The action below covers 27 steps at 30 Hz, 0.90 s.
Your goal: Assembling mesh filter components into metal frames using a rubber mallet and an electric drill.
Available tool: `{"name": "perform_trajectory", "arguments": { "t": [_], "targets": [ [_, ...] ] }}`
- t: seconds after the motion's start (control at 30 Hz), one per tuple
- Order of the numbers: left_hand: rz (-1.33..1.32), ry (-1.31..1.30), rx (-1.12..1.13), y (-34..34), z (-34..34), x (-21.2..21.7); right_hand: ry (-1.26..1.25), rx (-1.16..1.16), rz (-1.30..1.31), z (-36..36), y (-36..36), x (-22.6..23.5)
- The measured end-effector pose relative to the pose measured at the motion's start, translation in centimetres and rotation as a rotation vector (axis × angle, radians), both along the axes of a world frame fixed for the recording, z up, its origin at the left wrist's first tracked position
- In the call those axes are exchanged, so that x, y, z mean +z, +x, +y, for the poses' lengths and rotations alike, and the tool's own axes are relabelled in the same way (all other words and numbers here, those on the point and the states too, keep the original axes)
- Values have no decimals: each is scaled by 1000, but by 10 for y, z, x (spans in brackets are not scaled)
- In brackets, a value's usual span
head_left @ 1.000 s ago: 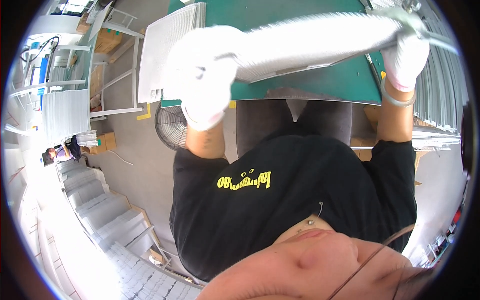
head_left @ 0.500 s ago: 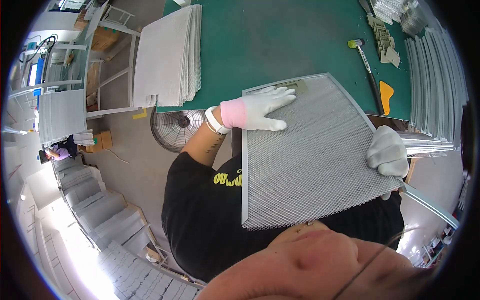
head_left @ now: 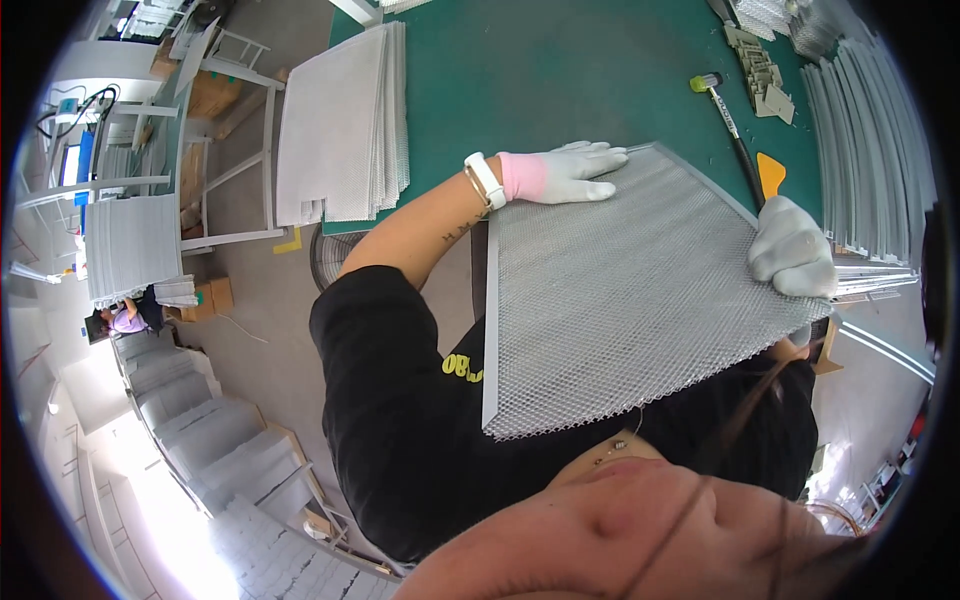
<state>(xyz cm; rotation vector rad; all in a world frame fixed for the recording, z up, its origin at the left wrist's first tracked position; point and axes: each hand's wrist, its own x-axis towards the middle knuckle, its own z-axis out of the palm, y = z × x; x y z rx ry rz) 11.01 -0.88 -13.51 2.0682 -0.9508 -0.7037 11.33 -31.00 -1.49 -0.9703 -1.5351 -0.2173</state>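
Observation:
A grey metal mesh panel (head_left: 630, 290) lies partly over the front edge of the green work table and reaches back toward my chest. Metal frame strips run along its left, far and right sides, while bare mesh shows along the near edge. My left hand (head_left: 572, 175), in a white glove with a pink cuff, rests flat on the far edge with its fingers stretched out. At the right side my right hand (head_left: 793, 248), also gloved in white, is closed on the panel's edge; its fingertips are hidden.
A rubber-headed mallet (head_left: 728, 130) and an orange scraper-like piece (head_left: 770, 175) lie beyond my right hand on the green table (head_left: 560, 70). Mesh sheets (head_left: 340, 125) are stacked at the left. Small metal plates (head_left: 765, 85) and upright grey strips (head_left: 870, 150) stand at the right.
My left hand has slid right and farther away along the panel's far edge. My right hand has moved away from me, up the right side. The panel's near edge has shifted slightly away.

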Motion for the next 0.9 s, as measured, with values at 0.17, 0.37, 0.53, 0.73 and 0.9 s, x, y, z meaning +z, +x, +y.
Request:
{"name": "perform_trajectory", "arguments": {
  "t": [0.17, 0.37, 0.53, 0.73, 0.9],
  "targets": [
    [181, -100, 176, -38, 66, 59, 22, -191, 106, 25, -1, 3],
    [-722, -879, 521, -103, 55, 135, -84, -584, 195, 36, 35, 37],
    [-916, -966, 861, -103, 31, 139, 70, -346, 357, 45, 34, 23],
    [-512, -913, -192, -82, 58, 131, 5, -276, 260, 28, -3, 16],
    [-305, -494, 67, -109, 36, 102, -30, 349, -189, -17, 19, -16]
  ]
}}
